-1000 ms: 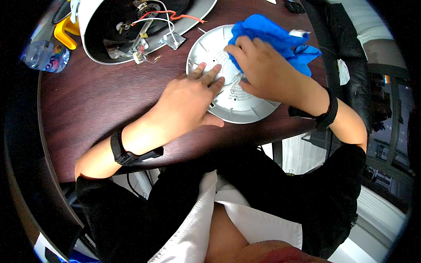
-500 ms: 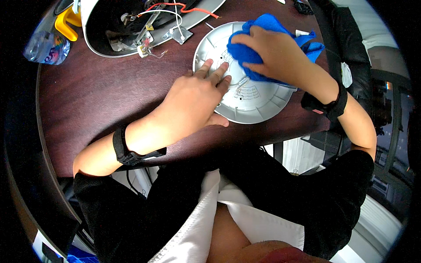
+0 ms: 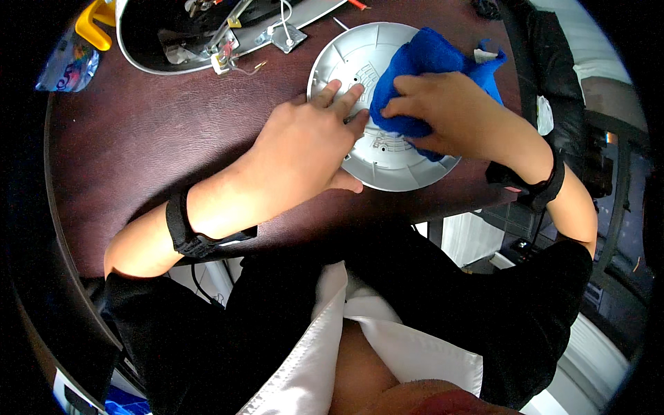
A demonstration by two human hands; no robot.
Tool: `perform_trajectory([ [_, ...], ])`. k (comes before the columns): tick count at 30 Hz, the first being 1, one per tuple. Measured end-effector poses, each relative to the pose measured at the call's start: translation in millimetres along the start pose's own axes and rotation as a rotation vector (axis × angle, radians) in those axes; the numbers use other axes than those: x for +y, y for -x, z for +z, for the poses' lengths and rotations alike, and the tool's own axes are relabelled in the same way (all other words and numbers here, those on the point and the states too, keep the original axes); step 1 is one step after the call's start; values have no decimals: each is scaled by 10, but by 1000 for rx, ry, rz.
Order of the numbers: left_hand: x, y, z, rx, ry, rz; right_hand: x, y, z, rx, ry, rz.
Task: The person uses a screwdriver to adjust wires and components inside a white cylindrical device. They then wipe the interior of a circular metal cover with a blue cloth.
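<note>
A round, light grey plastic cover (image 3: 394, 176) with ribs and slotted vents lies on the dark reddish-brown table. My left hand (image 3: 308, 142) rests on its left side, fingers spread over the surface and thumb at the near rim. In my right hand (image 3: 443, 111) is a bunched blue cloth (image 3: 422, 59), gripped with curled fingers and pressed onto the right half of the cover. The cloth hides that part of the cover, and its loose end trails off to the right.
At the far left stands a large open grey housing (image 3: 149, 68) with wires and metal brackets inside. A yellow plastic piece (image 3: 93, 31) and a clear plastic bottle (image 3: 72, 68) lie left of it. The table's edge (image 3: 50, 173) curves round the left side.
My right hand has moved the cloth slightly nearer and to the right across the cover. My left hand stays spread on the cover. The whole view has shifted a little.
</note>
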State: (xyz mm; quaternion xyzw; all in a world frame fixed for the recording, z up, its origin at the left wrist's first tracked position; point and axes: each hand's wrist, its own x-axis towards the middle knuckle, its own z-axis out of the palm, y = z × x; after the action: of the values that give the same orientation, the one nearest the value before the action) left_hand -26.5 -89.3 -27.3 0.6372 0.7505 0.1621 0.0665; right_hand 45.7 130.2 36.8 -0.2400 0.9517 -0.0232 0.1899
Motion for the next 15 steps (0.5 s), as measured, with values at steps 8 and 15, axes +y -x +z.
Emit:
perform_trajectory([
  [8, 0, 1, 15, 0, 21, 19, 34, -70, 54, 104, 139, 9],
  [15, -27, 7, 42, 44, 16, 25, -27, 165, -107, -92, 86, 28],
])
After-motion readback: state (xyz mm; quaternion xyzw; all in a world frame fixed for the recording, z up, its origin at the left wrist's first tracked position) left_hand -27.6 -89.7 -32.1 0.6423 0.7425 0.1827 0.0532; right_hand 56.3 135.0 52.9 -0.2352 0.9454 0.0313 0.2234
